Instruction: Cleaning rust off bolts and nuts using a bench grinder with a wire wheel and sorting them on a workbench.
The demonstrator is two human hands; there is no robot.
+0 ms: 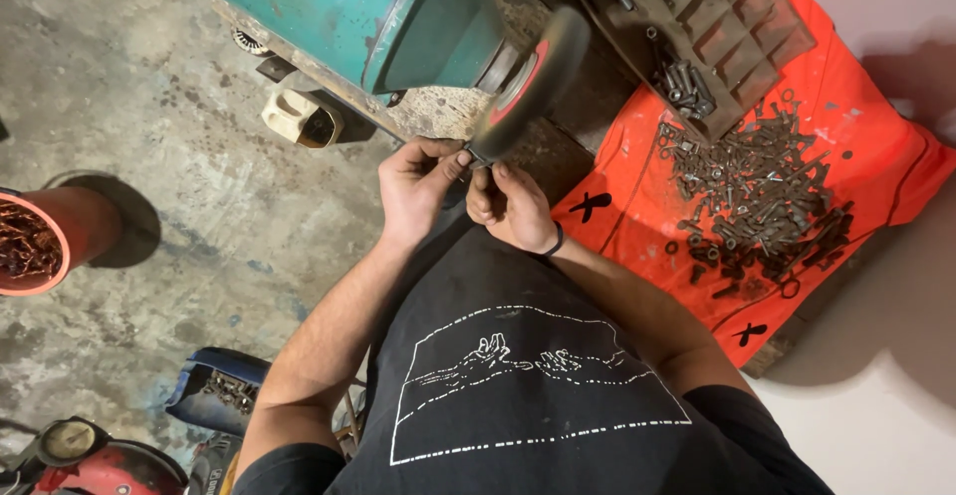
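Note:
My left hand [416, 184] and my right hand [508, 204] pinch one small metal part [474, 155] between their fingertips. The part is pressed against the rim of a dark grinding wheel [531, 85] with a red centre. That wheel is mounted on a teal bench grinder [358, 12]. The part itself is mostly hidden by my fingers. A dark band circles my right wrist.
An orange cloth [856, 156] to the right carries a heap of dark bolts and nuts [757, 191] and a brown compartment tray [712, 27]. At left stand an orange bucket of rusty pieces [40, 241], a blue container with bolts [214, 390] and a red device [100, 465].

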